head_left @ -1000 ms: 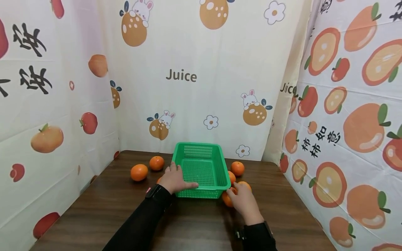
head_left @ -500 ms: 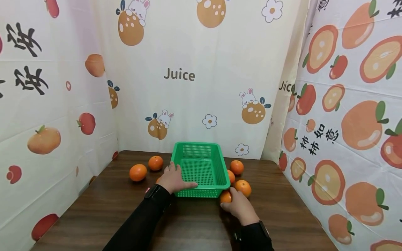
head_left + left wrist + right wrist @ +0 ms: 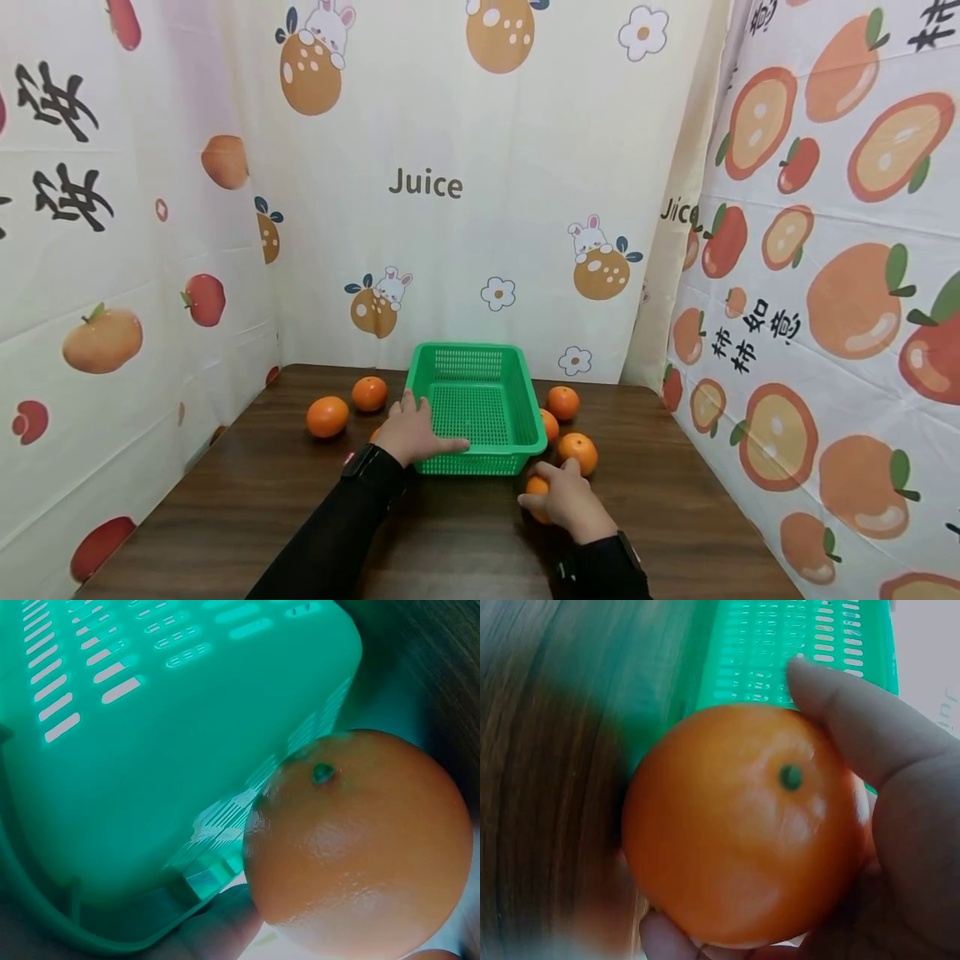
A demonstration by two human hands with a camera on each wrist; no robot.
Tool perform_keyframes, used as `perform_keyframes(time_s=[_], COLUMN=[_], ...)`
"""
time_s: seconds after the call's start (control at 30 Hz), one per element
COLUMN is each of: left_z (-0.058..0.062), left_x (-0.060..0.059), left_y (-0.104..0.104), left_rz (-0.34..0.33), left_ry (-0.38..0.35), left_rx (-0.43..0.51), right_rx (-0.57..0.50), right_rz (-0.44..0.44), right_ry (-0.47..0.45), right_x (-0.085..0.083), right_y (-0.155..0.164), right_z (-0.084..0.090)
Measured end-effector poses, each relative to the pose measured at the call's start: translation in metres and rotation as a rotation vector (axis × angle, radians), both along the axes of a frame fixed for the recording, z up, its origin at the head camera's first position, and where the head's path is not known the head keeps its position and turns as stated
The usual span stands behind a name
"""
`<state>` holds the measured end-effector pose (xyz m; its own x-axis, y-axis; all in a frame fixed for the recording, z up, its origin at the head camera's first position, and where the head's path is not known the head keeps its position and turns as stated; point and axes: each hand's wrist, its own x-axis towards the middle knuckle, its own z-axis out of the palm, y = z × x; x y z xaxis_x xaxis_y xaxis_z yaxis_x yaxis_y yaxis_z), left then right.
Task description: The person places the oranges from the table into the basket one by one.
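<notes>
A green plastic basket (image 3: 480, 412) with slotted walls stands on the wooden table. My left hand (image 3: 408, 431) lies at its near left corner, thumb straight along the front rim and fingers spread toward the left side. In the left wrist view an orange (image 3: 360, 840) with a small green stem sits close beside the basket wall, near a fingertip; the hand mostly hides it from the head. In front of the basket's right corner, my right hand (image 3: 568, 502) holds another orange (image 3: 735, 832), thumb on one side and fingers curled round the other.
Two oranges, one nearer (image 3: 327, 417) and one farther (image 3: 370, 393), lie left of the basket. Right of it are three more: one at the back (image 3: 562, 402), one against the wall (image 3: 550, 426) and one in front (image 3: 577, 453). A printed curtain (image 3: 480, 208) closes the back.
My right hand has come down round the orange by the basket's front right corner and drawn it slightly toward me, away from the basket. The left hand keeps its place.
</notes>
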<state>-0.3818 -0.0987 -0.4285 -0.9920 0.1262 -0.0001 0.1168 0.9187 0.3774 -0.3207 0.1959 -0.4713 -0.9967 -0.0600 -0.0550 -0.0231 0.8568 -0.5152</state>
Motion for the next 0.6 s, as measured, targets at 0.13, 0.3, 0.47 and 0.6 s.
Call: perform_keyframes(time_s=[0.13,0.3,0.47,0.6], left_z=[-0.0001,-0.0001,-0.0037,-0.0052], left_x=[0.0003,-0.0009,-0.0042,-0.0066], left_y=[-0.0002,-0.0006,-0.0018,-0.0018], left_rz=[0.003,0.003,0.001,-0.002], left_ry=[-0.009,-0.011,-0.012,-0.01], left_rx=[0.004,0.001,-0.002,-0.001], right_rx=[0.002,0.003,0.0,-0.03], right_rz=[0.016,0.026,0.042,0.09], right_ry=[0.022,0.014,0.023,0.058], right_x=[0.002,0.0041,0.0048,0.0051], right_y=[-0.0004,0.0013,0.0046,0.0053], right_z=[0.0007,0.0005,0.0002,0.0014])
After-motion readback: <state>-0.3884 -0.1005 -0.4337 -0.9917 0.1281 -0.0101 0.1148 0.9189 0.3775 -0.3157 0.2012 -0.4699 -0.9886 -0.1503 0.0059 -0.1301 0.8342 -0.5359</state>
